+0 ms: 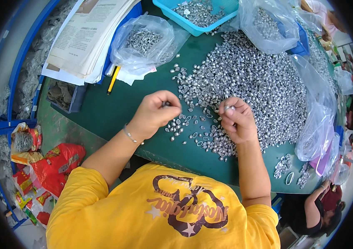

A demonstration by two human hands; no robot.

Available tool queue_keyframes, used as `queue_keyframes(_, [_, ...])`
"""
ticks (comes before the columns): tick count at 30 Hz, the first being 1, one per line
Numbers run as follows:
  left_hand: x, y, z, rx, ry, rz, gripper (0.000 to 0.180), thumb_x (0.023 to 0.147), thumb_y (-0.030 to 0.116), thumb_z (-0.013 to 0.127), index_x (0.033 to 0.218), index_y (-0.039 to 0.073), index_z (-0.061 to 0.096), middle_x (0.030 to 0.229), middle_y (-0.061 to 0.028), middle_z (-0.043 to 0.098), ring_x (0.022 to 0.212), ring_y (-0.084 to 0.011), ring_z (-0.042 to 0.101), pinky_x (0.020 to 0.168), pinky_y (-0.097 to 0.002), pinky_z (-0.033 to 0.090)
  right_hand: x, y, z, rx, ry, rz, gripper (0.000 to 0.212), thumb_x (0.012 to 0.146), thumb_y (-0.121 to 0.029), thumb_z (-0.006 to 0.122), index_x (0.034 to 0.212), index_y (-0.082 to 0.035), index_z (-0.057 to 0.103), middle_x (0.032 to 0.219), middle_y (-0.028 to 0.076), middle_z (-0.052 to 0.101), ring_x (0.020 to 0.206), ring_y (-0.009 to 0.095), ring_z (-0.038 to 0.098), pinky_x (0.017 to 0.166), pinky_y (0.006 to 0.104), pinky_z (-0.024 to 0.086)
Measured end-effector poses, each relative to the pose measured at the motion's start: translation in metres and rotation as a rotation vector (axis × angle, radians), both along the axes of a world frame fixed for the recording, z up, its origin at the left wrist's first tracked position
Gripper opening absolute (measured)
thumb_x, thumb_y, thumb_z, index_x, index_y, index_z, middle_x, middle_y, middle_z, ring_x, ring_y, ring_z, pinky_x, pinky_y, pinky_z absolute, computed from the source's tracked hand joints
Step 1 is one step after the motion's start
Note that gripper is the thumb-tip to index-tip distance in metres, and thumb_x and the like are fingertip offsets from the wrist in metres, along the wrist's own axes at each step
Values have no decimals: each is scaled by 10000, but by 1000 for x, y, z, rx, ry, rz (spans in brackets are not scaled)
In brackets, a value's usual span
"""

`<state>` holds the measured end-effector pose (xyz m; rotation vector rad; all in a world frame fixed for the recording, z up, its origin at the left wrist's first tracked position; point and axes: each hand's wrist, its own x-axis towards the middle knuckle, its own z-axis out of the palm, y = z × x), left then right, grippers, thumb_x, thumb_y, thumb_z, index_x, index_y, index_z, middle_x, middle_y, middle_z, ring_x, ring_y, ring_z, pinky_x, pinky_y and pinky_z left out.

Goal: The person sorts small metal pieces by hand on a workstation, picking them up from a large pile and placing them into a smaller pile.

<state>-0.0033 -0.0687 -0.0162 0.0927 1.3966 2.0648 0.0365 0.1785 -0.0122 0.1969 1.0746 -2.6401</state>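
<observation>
A wide heap of small silver oval metal pieces (263,83), some solid-looking and some ring-shaped, covers much of the green table. At the heap's left edge my left hand (153,116) is closed, its thumb and fingers pinched on small dark metal pieces (166,104) that they partly hide. My right hand (240,122) is raised over the heap's near part, with a shiny silver oval piece (229,108) between thumb and fingertips. The hands are apart. Loose pieces (177,125) lie on the table between and below them.
A turquoise basket (203,30) and clear plastic bags (143,39) of metal parts stand at the back. Papers (81,41), a yellow pen (113,80) and a grey bin (76,101) lie left. Another bag (315,120) lies right. Other people are at the right.
</observation>
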Motion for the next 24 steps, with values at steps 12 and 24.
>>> queue_keyframes(12, [-12, 34, -10, -667, 845, 51, 55, 719, 30, 686, 743, 16, 638, 643, -64, 522, 548, -154, 500, 512, -270, 397, 13, -2, -1, 52, -44, -82, 131, 785, 69, 535, 899, 16, 570, 833, 125, 590, 487, 46, 380, 380, 161, 265])
queue_keyframes(24, [-9, 44, -14, -843, 1104, 0, 60, 725, 103, 671, 770, 64, 664, 719, -84, 568, 652, -276, 577, 580, -348, 479, -13, -39, 2, 1764, 570, -8, 81, 757, -109, 622, 816, -75, 665, 760, 109, 618, 665, 308, 607, 621, 367, 506])
